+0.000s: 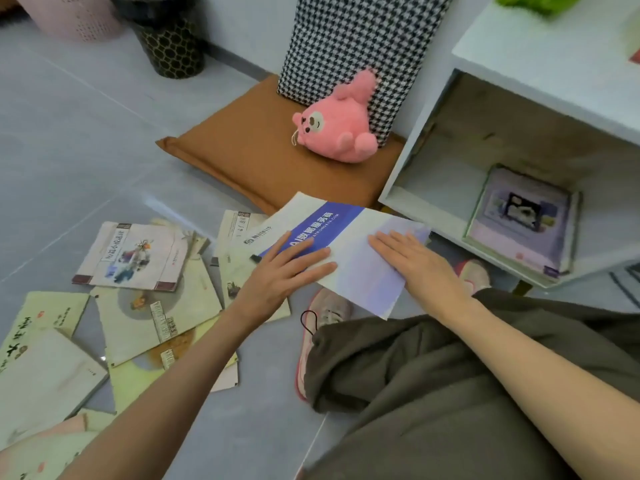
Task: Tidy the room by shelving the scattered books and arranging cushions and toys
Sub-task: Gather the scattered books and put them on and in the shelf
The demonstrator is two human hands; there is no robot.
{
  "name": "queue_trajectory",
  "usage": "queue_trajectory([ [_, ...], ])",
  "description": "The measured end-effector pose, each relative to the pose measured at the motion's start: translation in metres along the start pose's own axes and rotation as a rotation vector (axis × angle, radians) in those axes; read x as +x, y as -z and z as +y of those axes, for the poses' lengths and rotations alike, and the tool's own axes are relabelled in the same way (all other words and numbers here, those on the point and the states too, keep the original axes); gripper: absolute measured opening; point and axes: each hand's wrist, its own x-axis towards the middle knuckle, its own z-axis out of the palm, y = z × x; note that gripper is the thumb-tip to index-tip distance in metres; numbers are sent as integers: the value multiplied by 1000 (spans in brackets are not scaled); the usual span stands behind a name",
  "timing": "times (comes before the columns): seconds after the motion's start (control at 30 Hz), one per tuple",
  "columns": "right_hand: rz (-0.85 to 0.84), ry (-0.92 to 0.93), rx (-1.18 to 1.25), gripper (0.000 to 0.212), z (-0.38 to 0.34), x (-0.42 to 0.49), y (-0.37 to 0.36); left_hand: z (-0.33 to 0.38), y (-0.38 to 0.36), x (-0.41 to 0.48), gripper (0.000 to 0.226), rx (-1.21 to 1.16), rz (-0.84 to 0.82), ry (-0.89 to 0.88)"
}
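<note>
The blue-and-white booklet (346, 233) is just before the open shelf (536, 64), over the scattered books (138, 254). My left hand (284, 271) and right hand (419, 261) lie on its cover, fingers (311, 255) straight and together, I think to keep it level for shelving; the thumbs are hidden.

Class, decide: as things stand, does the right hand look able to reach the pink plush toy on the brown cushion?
Probably yes. The right hand lies flat on the blue-and-white book, and nothing stands between it and the pink plush toy.
</note>
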Motion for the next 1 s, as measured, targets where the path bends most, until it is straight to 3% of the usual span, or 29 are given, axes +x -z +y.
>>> queue_trajectory([
  [0.1,31,-37,-95,68,18,-14,15,10,-8,31,40,-33,-16,27],
  [0.37,-168,-332,-196,91,53,-63,49,41,-24,115,52,-151,-106,-8],
  [0.53,-271,-486,-297,79,68,-79,53,55,-41,173,54,-154,-222,13],
  [0.67,-398,-659,-208,78,81,-84,48,70,-59,214,75,-177,-265,83],
  [1.0,-515,-924,-70,72,118,-91,15,105,-119,269,51,-166,-489,135],
])
